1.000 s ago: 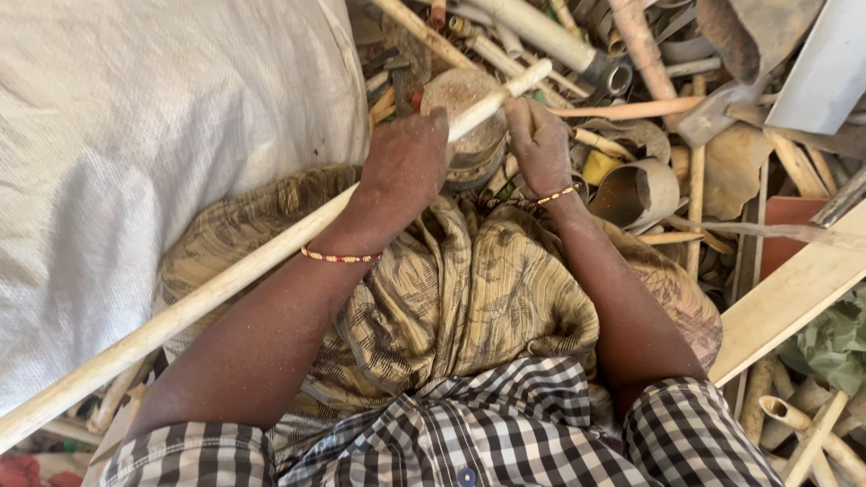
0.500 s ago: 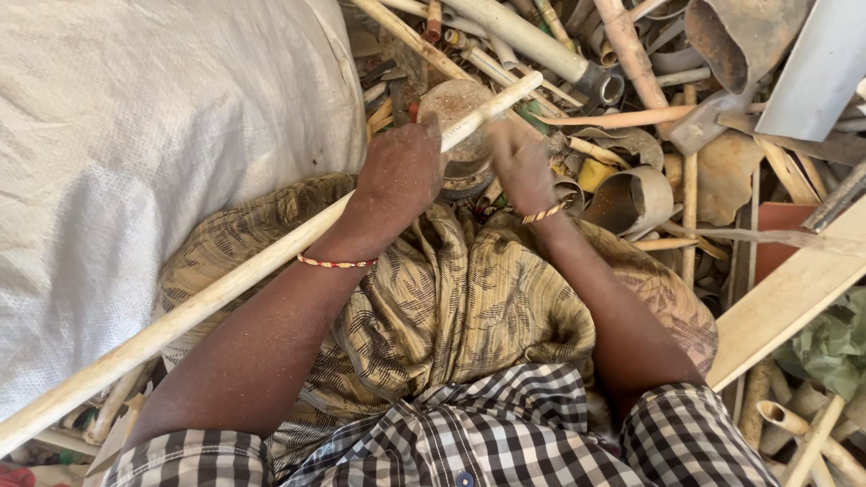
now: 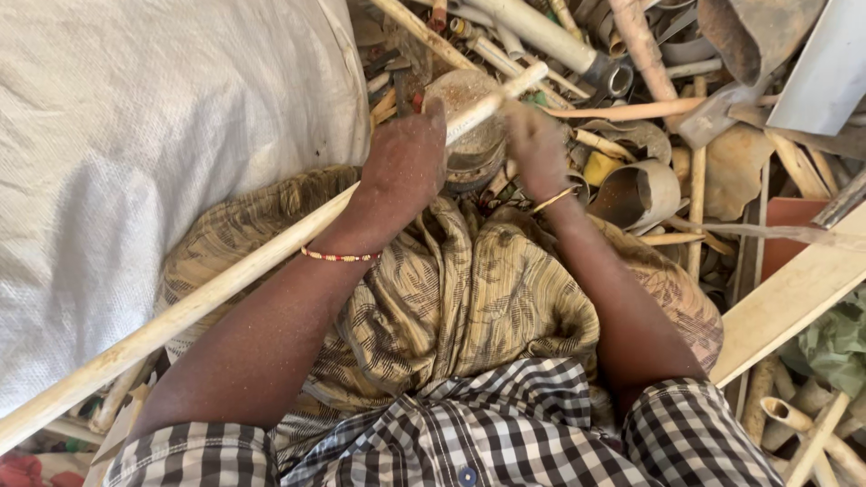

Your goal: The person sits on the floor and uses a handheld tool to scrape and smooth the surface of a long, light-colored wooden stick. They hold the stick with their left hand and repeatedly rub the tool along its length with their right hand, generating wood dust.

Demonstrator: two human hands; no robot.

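Note:
A long pale wooden stick (image 3: 207,293) runs from the lower left up to the top middle, across my lap. My left hand (image 3: 404,167) is closed around it near its upper end. My right hand (image 3: 534,144) is closed and blurred just under the stick's tip; what it holds is hidden. Below the tip sits a round wooden block (image 3: 469,135). A patterned olive cloth (image 3: 460,298) covers my lap. A bead bracelet is on my left wrist and a thin bangle on my right.
A big white woven sack (image 3: 153,153) fills the left side. A heap of cut bamboo tubes, sticks and curled strips (image 3: 649,180) lies at the top and right. A flat pale plank (image 3: 794,298) slants along the right edge.
My right hand has shifted a little left and up along the stick's tip with quick motion. My left hand keeps its grip and the stick stays in place.

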